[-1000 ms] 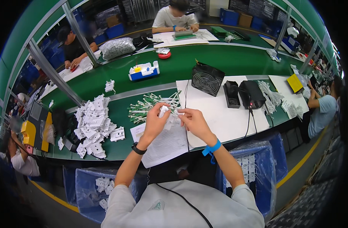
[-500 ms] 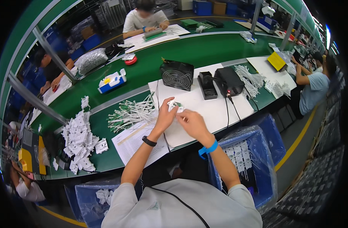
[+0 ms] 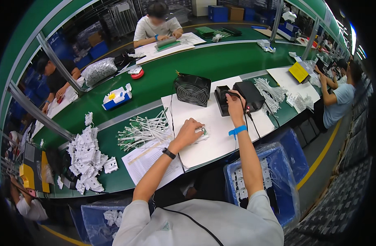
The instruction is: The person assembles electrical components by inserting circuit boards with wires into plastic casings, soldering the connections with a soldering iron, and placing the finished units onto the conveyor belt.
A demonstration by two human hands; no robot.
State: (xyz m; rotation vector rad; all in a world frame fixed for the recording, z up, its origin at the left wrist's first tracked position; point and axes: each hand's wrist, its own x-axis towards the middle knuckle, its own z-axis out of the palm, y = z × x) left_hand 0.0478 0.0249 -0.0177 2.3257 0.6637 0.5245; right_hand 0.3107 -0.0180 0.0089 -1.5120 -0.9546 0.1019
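Observation:
On the white board (image 3: pixel 220 135) in front of me, my left hand (image 3: pixel 188 133) is closed on a small white plastic housing (image 3: pixel 203 138), pressing it to the surface. A bit of green circuit board shows at its fingertips. Farther right, my right hand (image 3: pixel 236 107) is closed round the black handle of a soldering iron at a black iron stand (image 3: pixel 221 107). A black cable (image 3: pixel 238 96) runs from that hand. The iron's tip is hidden. Beside the stand sits a black soldering station (image 3: pixel 250 95) with a red light.
A black fan (image 3: pixel 192 91) stands behind my left hand. White wires with green boards (image 3: pixel 142 130) and a paper sheet (image 3: pixel 149 158) lie left, beyond them a heap of white housings (image 3: pixel 86 158). Lined blue bins (image 3: pixel 292 188) flank me. Co-workers sit around the green line.
My hands have parted. The right one has moved away to the soldering iron at its stand. My left hand has lowered the white housing onto the board.

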